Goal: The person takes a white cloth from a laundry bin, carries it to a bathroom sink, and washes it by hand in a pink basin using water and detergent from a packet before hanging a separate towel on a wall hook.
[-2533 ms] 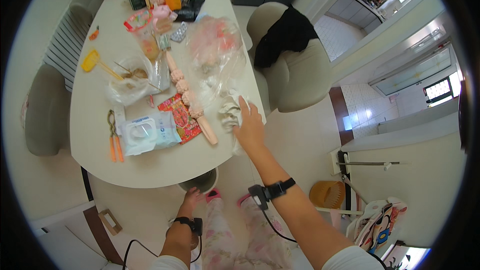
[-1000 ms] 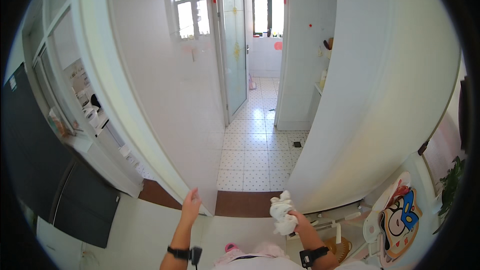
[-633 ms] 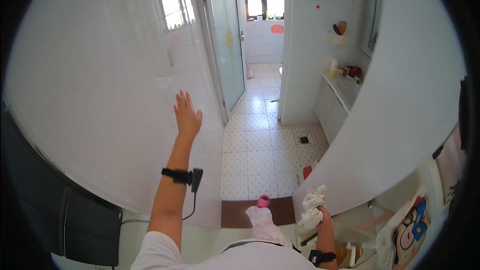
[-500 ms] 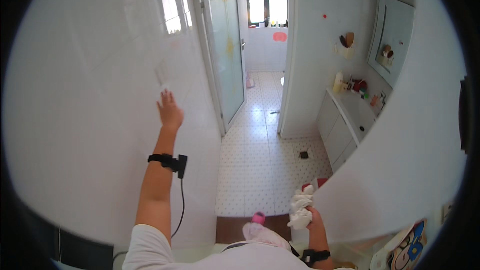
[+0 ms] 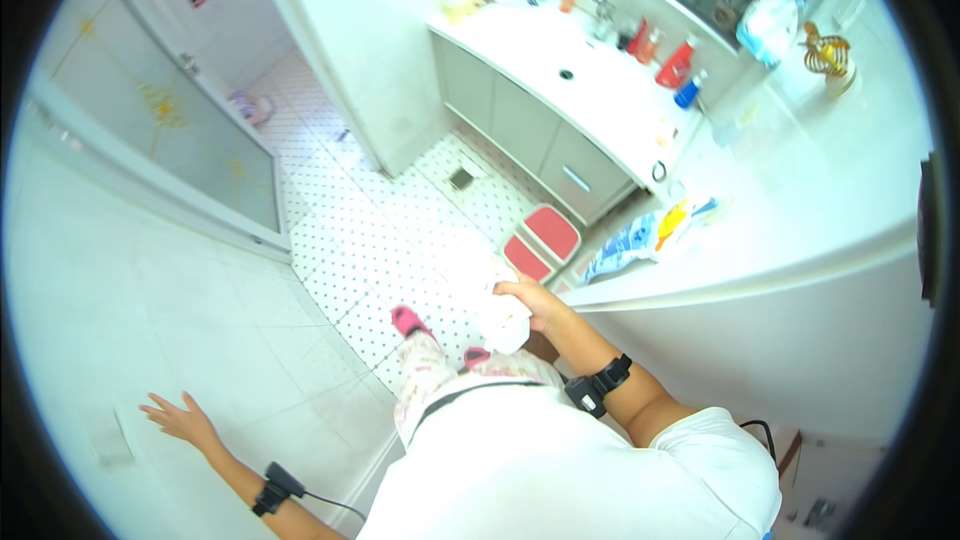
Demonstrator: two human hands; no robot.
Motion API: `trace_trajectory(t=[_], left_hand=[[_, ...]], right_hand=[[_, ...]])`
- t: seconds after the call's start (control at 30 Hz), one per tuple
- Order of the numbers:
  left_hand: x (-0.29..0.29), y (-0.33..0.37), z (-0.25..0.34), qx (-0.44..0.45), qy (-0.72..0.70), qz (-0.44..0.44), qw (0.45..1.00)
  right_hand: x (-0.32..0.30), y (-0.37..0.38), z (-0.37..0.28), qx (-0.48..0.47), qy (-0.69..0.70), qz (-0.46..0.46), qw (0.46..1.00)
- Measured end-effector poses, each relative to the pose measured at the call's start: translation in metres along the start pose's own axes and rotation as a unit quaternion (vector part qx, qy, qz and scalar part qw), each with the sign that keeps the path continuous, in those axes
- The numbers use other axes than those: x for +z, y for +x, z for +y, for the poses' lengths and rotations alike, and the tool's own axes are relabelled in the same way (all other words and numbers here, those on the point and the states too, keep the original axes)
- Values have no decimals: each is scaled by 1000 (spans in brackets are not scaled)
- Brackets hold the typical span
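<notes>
My left hand (image 5: 183, 422) is beside the white tiled wall at the lower left, its fingers spread and nothing in them. Close to its fingertips, a pale flat switch plate (image 5: 108, 435) sits on that wall. In front of my body, the fingers of my right hand (image 5: 530, 300) are wrapped round a crumpled white cloth (image 5: 503, 325), which is washed out by glare. Just beyond the right hand stands a small folding stool with a red top (image 5: 550, 230).
On the right is a vanity with a white sink counter (image 5: 600, 90), holding several bottles and a tap. A frosted glass door (image 5: 160, 110) stands at left. A floor drain (image 5: 461, 179) lies in the dotted tile floor. A blue-and-white packet (image 5: 640, 240) hangs near the counter.
I have stepped forward and my view has swung right, bringing the vanity into view. My left hand is now lower, by the switch plate. The right hand still holds the cloth.
</notes>
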State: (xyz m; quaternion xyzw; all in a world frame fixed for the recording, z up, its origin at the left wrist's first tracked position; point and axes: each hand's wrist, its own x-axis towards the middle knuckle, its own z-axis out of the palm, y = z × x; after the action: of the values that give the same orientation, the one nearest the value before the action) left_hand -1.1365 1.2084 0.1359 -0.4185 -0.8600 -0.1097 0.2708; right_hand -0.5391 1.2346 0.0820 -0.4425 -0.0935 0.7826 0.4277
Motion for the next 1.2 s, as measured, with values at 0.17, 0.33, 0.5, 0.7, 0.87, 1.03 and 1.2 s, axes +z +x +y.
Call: trace_trajectory(t=[0.17, 0.33, 0.5, 0.7, 0.87, 1.03, 1.2], left_hand=[[51, -6, 221, 88, -404, -422, 807], [81, -1, 410, 323, -500, -577, 559], [45, -19, 537, 338, -509, -719, 332], [63, 7, 612, 253, -620, -667, 327], [125, -1, 624, 43, -646, -678, 348], [199, -46, 592, -228, -649, -612, 389], [257, -109, 544, -399, -597, -582, 382]], right_hand=[[-42, 44, -20, -54, 76, 40, 995], [-28, 118, -32, -82, 112, 75, 987], [43, 199, -99, -196, 38, 101, 975], [75, 240, -162, -218, 29, -72, 973], [36, 284, -180, -84, 4, -125, 989], [-8, 339, -154, 77, -132, 55, 987], [-89, 359, -92, 137, -90, 210, 964]])
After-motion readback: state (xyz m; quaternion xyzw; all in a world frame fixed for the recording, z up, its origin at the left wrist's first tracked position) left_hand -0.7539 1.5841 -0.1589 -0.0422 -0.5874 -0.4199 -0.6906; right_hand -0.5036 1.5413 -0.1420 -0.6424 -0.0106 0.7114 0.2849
